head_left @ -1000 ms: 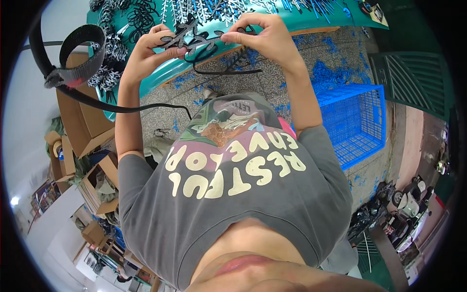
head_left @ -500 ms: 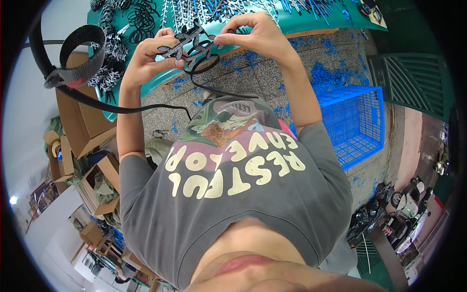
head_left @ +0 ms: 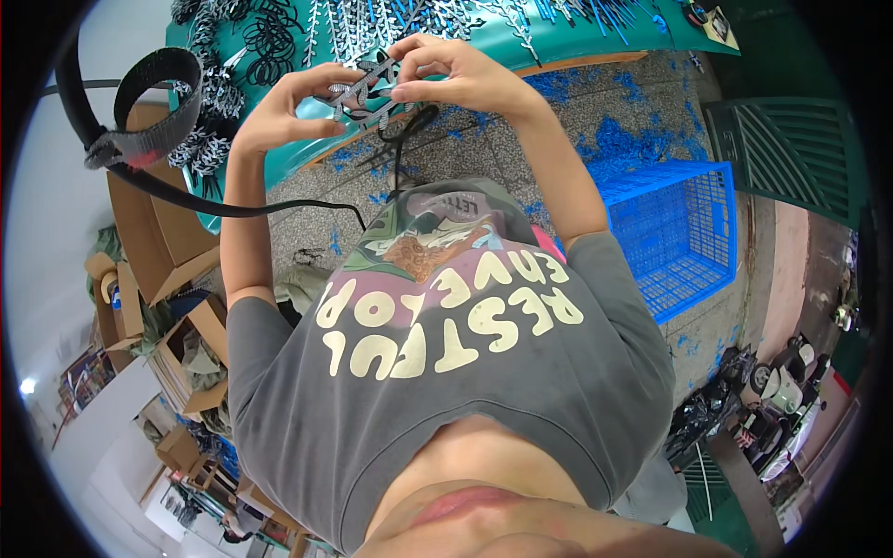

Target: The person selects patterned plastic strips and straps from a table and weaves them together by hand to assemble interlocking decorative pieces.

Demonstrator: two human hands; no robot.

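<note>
A silver-grey, patterned leafy spray [head_left: 369, 100] with dark edges is held over the near table edge, between both hands. My left hand [head_left: 286, 110] has its fingers over the spray's left part, with the thumb lower down beside it. At the upper right end, my right hand [head_left: 458, 78] pinches the spray between thumb and fingers. A thin black strip [head_left: 400, 153] hangs below the spray and curls into a small loop near my right hand. The finger contacts are partly hidden by the leaves.
More leafy sprays [head_left: 358, 28], black loops [head_left: 270, 42] and blue stems [head_left: 605, 14] lie on the green table [head_left: 558, 46]. A blue crate [head_left: 684, 242] stands on the floor at right among blue scraps. Cardboard boxes [head_left: 158, 223] stand at left; a black strap [head_left: 233, 197] crosses my left forearm.
The spray has turned and lowered slightly. My right hand has moved left and down, and my left thumb has shifted away from the fingers. The hanging strip has swung left and curled.
</note>
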